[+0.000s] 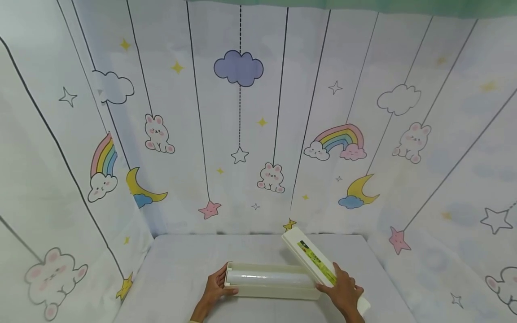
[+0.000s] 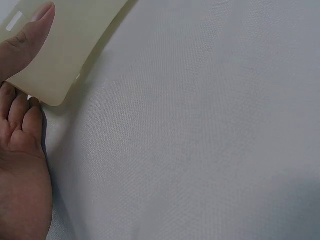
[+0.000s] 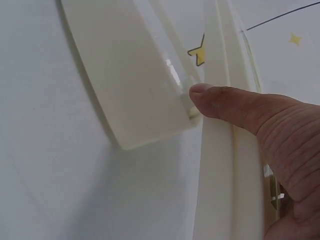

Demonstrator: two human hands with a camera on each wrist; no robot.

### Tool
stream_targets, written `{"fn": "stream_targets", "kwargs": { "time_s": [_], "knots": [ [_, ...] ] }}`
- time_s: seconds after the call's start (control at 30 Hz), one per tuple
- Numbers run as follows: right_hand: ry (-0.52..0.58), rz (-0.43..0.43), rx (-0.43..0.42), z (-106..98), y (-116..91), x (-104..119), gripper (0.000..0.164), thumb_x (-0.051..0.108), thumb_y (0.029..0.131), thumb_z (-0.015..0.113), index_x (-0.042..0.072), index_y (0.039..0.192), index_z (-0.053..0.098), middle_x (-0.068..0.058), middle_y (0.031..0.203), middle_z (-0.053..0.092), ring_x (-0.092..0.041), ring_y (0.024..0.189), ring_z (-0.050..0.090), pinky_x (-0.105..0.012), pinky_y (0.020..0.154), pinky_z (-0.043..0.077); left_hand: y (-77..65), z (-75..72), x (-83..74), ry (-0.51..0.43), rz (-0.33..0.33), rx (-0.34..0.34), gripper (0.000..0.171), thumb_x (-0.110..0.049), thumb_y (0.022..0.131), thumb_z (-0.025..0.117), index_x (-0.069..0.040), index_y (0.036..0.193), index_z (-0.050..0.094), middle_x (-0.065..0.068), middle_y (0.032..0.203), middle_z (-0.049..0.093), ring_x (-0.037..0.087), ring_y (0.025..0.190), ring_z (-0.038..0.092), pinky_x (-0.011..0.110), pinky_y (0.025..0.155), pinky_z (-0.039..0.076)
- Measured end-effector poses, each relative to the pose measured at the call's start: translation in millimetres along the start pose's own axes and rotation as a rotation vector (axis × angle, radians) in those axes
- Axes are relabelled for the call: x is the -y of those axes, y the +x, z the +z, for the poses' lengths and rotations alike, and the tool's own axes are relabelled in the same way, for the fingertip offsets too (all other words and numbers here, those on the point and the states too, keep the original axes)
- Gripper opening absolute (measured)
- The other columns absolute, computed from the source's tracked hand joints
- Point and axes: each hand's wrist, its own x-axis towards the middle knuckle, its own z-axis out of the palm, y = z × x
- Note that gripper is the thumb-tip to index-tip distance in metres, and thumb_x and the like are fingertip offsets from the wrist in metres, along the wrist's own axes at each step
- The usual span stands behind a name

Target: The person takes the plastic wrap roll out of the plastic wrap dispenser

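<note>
A long cream plastic box point(image 1: 278, 293) lies on the table with a shiny roll of clear film point(image 1: 270, 278), seemingly cling wrap, inside. My left hand point(image 1: 216, 287) grips the box's left end, thumb on the near wall; in the left wrist view the thumb point(image 2: 30, 40) presses that wall and the fingers curl at its end. My right hand point(image 1: 343, 287) holds the cream lid point(image 1: 292, 237), which bears a green and yellow label. Tilted diagonally, the lid covers the box's right end from the head view. In the right wrist view my thumb point(image 3: 225, 102) lies across the lid's edge.
A white cloth covers the table point(image 1: 173, 255). Around it hang white fabric walls point(image 1: 226, 112) printed with clouds, rabbits, stars and rainbows; the back wall meets the table's far edge. A green strip point(image 1: 363, 5) runs along the top.
</note>
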Motion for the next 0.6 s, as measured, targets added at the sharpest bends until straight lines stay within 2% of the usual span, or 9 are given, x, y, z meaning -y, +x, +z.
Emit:
{"fn": "stream_targets", "kwargs": {
  "time_s": [0.23, 0.6],
  "knots": [
    [-0.006, 0.01, -0.011, -0.7, 0.2, -0.3, 0.114, 0.055, 0.063, 0.09, 0.003, 0.151, 0.04, -0.029, 0.128, 0.059, -0.043, 0.105, 0.053, -0.064, 0.085, 0.03, 0.2, 0.4, -0.2, 0.04, 0.004, -0.01, 0.102, 0.004, 0.069, 0.088, 0.005, 0.154, 0.032, 0.025, 0.158, 0.036, 0.04, 0.146, 0.037, 0.015, 0.11, 0.046],
    [-0.013, 0.026, -0.013, 2.9, 0.5, -2.1, 0.113, 0.056, 0.061, 0.09, 0.003, 0.149, 0.042, -0.028, 0.123, 0.061, -0.041, 0.1, 0.055, -0.062, 0.083, 0.032, 1.3, -0.8, 0.7, 0.032, 0.03, -0.001, 0.099, 0.006, 0.07, 0.087, 0.008, 0.153, 0.032, 0.028, 0.157, 0.036, 0.044, 0.145, 0.036, 0.018, 0.111, 0.046]
  ]
}}
